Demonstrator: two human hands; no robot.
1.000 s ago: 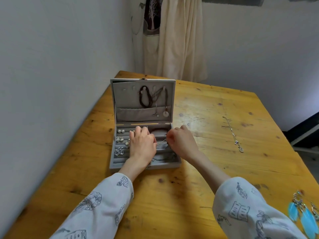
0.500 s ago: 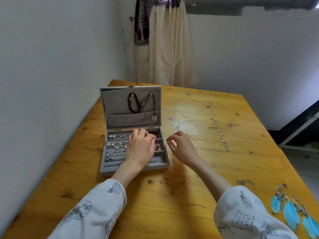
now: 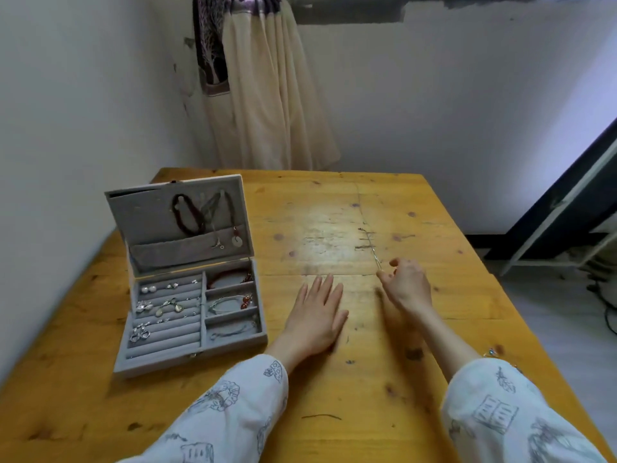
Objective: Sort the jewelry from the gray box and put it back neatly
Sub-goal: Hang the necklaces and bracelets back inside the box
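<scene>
Gray box open as our hands turn to a chain

Gray box stands open at the worktop's left side, its lid upright. We count three bracelet compartments on its right; the small earrings on the ridged rows blur too much to count. Our left hand lies flat on the wood, fingers spread, holding nothing. Our right hand pinches the near end of a thin silver necklace stretched across the wood, well apart from the box. Its clasp is hidden in our grip.
</scene>
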